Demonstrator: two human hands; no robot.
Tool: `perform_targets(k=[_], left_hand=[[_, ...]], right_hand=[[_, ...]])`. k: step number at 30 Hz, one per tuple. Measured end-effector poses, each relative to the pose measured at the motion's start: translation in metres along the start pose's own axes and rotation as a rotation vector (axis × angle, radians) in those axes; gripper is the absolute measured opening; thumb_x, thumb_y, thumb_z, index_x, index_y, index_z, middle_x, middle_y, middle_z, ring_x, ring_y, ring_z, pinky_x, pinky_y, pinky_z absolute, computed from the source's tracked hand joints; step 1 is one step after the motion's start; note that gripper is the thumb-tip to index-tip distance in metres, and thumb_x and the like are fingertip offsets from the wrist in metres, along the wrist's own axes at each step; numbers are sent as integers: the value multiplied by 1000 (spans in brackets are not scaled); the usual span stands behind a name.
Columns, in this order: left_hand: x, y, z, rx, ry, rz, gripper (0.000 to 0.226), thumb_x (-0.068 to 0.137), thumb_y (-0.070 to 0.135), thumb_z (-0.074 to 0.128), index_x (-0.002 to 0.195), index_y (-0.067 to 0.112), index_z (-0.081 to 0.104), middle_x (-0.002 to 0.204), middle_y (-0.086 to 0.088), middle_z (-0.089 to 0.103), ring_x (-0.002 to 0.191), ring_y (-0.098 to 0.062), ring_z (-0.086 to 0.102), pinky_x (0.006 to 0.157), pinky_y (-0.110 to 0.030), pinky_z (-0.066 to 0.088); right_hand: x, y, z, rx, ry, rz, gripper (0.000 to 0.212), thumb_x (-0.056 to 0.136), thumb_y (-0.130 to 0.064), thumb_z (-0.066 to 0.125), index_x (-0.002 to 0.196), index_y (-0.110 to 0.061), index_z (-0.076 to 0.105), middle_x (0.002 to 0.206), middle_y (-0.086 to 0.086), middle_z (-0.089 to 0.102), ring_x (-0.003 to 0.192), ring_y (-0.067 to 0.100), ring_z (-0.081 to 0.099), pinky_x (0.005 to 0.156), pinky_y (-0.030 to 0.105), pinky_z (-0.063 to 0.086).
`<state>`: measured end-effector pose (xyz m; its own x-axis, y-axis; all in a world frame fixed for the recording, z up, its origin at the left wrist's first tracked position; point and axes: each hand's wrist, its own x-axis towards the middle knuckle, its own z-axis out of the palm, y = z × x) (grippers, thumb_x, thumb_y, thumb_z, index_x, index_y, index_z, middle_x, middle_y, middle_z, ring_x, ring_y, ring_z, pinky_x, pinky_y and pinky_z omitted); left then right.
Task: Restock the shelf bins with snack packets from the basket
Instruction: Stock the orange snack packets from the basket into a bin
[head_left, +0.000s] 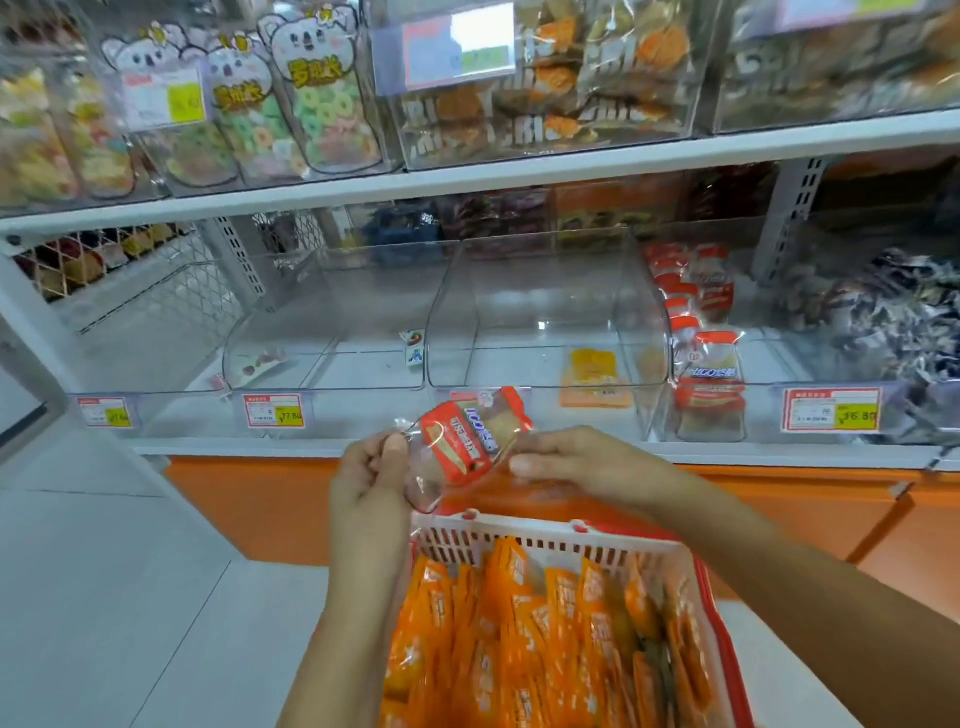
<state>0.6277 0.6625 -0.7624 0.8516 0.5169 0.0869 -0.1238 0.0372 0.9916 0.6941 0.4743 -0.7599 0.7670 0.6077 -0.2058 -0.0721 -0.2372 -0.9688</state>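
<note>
The red-and-clear plastic snack packet (467, 441) hangs above the red plastic basket with a white slotted rim (545, 540), held at both ends; its long axis runs from 7 o'clock to 1 o'clock. The left hand (371, 467) pinches the clear lower-left end in a closed grip; the right hand (566, 457) has its fingers curled onto the right edge. The row of matching red-topped packets (709, 364) stands on the shelf at 2 o'clock from the grip, on the right hand's side, so that hand looks better placed to carry the packet over; the clear curved acrylic bin (519, 312) at 12 o'clock holds one flat orange packet (595, 379), like the orange foil packets (519, 623) filling the basket.
</note>
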Motion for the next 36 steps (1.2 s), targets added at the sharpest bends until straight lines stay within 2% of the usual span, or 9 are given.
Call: perform_targets(k=[6, 10, 14, 18, 20, 23, 26, 31, 36], left_hand=[[-2, 27, 79, -267, -88, -14, 16, 99, 16, 47, 105, 7, 59, 84, -4, 64, 80, -14, 61, 74, -26, 50], [-1, 32, 118, -179, -270, 1, 9, 94, 9, 54, 101, 10, 61, 82, 1, 65, 72, 0, 63, 70, -16, 53], [11, 32, 154, 37, -468, 75, 3, 89, 12, 63, 87, 13, 61, 83, -7, 67, 75, -14, 64, 72, -25, 54], [29, 20, 183, 377, -545, 218, 11, 91, 25, 60, 93, 14, 63, 83, 8, 63, 74, -3, 58, 59, -7, 45], [40, 6, 191, 579, -580, 264, 18, 94, 29, 56, 98, 14, 65, 87, 7, 64, 77, -3, 57, 67, -14, 48], [47, -11, 199, 927, -663, 329, 23, 94, 38, 50, 87, 23, 67, 85, 7, 69, 82, -14, 62, 71, -28, 48], [47, -19, 202, 1043, -630, 429, 28, 94, 39, 45, 87, 24, 68, 83, 7, 71, 81, -16, 63, 70, -28, 47], [47, -27, 201, 1096, -598, 518, 32, 96, 42, 37, 92, 25, 64, 86, 7, 71, 86, -17, 64, 76, -33, 50], [46, -23, 202, 1146, -621, 516, 37, 97, 50, 31, 91, 28, 59, 90, 10, 71, 87, -12, 63, 78, -30, 49]], right_hand=[[-19, -34, -18, 226, 307, -193, 18, 83, -20, 64, 97, -10, 70, 95, 6, 74, 90, 14, 70, 83, 23, 55], [-41, -48, -53, 258, 525, -193, 18, 88, -15, 62, 102, -5, 70, 88, 10, 73, 76, 12, 68, 67, 20, 57], [-66, -60, -91, 154, 645, -81, 14, 87, -17, 66, 87, -4, 69, 69, 4, 68, 52, 5, 62, 47, 13, 47], [-79, -66, -142, 26, 879, -53, 25, 83, -18, 72, 93, 4, 70, 84, 15, 72, 59, 12, 64, 53, 16, 54], [-77, -66, -168, -44, 1019, -40, 23, 83, -18, 73, 91, 3, 70, 79, 16, 70, 55, 14, 63, 50, 16, 54], [-62, -55, -201, -397, 1184, 79, 22, 81, -24, 75, 79, -2, 70, 70, 13, 67, 61, 23, 63, 54, 27, 50], [-32, -34, -230, -590, 1254, 228, 21, 79, -16, 75, 85, 3, 68, 84, 20, 67, 79, 32, 63, 64, 33, 45], [17, -7, -261, -661, 1190, 426, 26, 91, -9, 58, 112, 5, 62, 120, 22, 61, 114, 33, 58, 96, 38, 48], [40, 4, -272, -658, 1031, 490, 34, 102, -16, 36, 131, -5, 51, 136, 16, 50, 126, 28, 47, 102, 31, 41]])
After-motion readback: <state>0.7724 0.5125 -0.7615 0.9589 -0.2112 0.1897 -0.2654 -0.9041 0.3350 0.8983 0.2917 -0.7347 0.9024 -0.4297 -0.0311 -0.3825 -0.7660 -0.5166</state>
